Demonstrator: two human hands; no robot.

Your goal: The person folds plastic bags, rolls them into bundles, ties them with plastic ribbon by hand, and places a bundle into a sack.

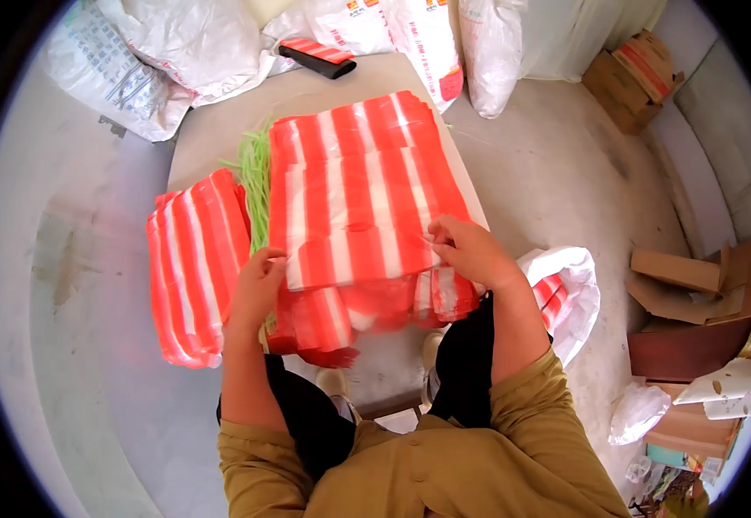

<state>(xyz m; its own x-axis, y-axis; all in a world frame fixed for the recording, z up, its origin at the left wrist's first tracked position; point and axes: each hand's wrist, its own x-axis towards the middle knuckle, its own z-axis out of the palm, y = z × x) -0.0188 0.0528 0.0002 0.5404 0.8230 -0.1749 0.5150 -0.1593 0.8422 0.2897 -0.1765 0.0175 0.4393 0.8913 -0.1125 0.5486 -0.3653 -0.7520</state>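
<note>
A stack of red-and-white striped plastic bags (362,186) lies on the table in front of me, with loose bag ends hanging over the near edge. The fingers of my left hand (259,274) are curled at the near left edge of the top bag. At its right edge, my right hand (470,250) pinches the plastic between thumb and forefinger. A folded pile of striped bags (198,268) rests left of the stack, beside my left hand. Between the two piles runs a bunch of light green plastic strips (257,186).
A black roll or case with a striped piece (319,59) lies at the table's far end. Large white sacks (190,47) stand behind. An open white sack (574,293) holding striped bags is right of my leg. Cardboard boxes (621,86) (695,285) stand further right.
</note>
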